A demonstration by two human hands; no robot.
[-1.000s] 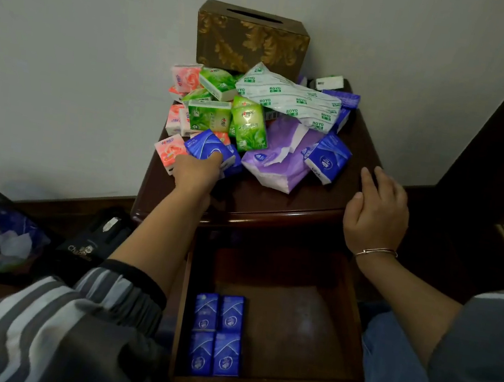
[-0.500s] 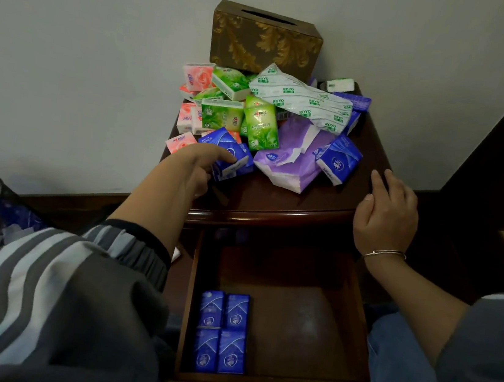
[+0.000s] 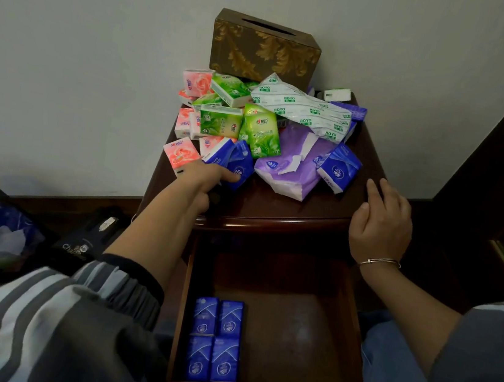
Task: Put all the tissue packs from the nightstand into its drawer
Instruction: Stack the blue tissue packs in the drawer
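Four blue packs [image 3: 215, 340] lie at the drawer [image 3: 304, 342]'s 7 o'clock. The left hand [image 3: 204, 181] touches a blue tissue pack [image 3: 241, 163] at the nightstand [image 3: 274, 206]'s 8 o'clock, grasp unclear; the right hand [image 3: 381, 220] rests relaxed at 3 o'clock.

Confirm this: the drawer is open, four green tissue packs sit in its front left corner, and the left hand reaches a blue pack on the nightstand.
No: the head view shows the four tissue packs in the drawer are blue, not green. The rest holds: drawer open, packs front left, left hand reaching a blue pack on the nightstand.
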